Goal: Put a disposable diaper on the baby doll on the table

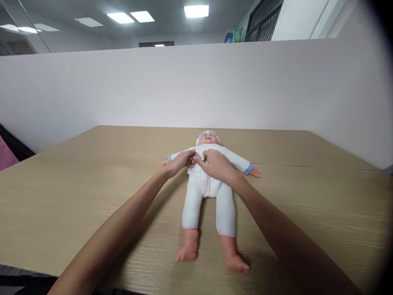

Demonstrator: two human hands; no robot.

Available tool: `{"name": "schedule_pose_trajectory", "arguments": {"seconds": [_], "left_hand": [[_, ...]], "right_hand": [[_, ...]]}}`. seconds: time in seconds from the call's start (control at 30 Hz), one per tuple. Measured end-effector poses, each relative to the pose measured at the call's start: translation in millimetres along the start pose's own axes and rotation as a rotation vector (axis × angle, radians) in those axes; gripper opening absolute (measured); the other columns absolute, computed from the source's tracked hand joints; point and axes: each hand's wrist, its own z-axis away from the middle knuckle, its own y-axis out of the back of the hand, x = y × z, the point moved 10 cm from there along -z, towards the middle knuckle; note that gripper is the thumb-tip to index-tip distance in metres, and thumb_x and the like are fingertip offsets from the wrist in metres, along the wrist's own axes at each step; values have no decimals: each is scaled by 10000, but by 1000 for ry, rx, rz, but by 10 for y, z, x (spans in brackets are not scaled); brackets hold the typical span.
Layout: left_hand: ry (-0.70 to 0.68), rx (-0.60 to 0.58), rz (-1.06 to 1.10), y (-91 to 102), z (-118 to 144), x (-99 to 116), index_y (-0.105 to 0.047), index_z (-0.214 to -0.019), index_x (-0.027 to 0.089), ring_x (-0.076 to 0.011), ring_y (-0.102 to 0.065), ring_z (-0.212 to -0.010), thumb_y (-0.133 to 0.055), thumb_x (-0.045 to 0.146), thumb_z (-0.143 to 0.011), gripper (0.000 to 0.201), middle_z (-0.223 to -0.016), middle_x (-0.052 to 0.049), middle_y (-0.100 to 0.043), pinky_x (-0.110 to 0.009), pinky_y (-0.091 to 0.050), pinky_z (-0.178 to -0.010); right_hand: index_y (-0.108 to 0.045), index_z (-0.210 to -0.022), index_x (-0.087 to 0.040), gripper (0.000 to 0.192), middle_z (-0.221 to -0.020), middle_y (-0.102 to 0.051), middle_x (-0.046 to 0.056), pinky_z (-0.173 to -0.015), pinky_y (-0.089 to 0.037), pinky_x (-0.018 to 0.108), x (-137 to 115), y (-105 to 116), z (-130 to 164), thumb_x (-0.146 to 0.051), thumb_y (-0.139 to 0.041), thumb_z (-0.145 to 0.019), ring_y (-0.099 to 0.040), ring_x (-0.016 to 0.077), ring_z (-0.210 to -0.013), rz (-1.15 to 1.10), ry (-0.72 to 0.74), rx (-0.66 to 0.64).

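A baby doll (225, 209) lies on its back with its feet toward me, arms spread, in white clothes with blue cuffs and a lettered headband (207, 133). Around its hips is a white diaper (204, 184) with a yellow line down the front. At the waist on the left side, my left hand (182, 162) has its fingers closed on the diaper's edge. My right hand (216, 164) rests over the belly, fingers bent and pinching at the diaper's upper edge beside the left fingertips. The exact bit between the fingers is partly hidden.
The doll lies on a wide wood-grain table (92, 196). A white partition (153, 90) rises behind the table and along its right side. Something pink and black (10, 151) stands past the left edge.
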Motion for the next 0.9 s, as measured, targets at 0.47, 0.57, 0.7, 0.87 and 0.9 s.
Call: {"name": "schedule_pose_trajectory", "arguments": {"seconds": [0.47,0.57,0.7,0.87,0.9], "left_hand": [[-144,115,-29,132,-3,-306,-590,-1013,205,-138,-459,-711,-696,673,-971,482,-821,33,-531,-291,-380,-673],[-127,240,-129,216,52,-240,-595,-1024,210,-164,-527,-762,-669,627,-986,425,-877,-1,-604,-301,-428,-707],[-158,503,-275,273,449,91,-605,-1120,222,-192,-587,-862,-641,489,-1026,285,-1198,-80,-698,-346,-462,-828],[-281,350,-497,-259,1147,558,-655,-1092,267,-211,-602,-787,-517,510,-1123,281,-1112,-27,-769,-391,-444,-831],[-272,232,-547,-419,1230,548,-672,-1044,270,-229,-620,-818,-513,511,-1125,299,-1017,-19,-771,-407,-433,-864]], "right_hand": [[-361,-691,-239,337,-732,-562,-24,-642,-291,324,144,65,-7,-209,-621,-903,-482,174,-697,-181,-27,39],[-361,-744,-258,277,-747,-572,-25,-667,-345,323,155,149,5,-147,-571,-887,-519,185,-718,-194,-10,107],[-413,-835,-269,208,-942,-642,49,-819,-429,364,48,416,302,-85,-496,-887,-601,249,-929,-175,26,257],[-552,-963,-280,126,-1010,-702,62,-821,-510,404,-254,505,1165,-184,-634,-966,-670,287,-958,-281,193,207],[-586,-1007,-284,111,-1046,-721,62,-820,-530,401,-262,422,1317,-212,-667,-980,-690,282,-969,-331,204,130]]}}
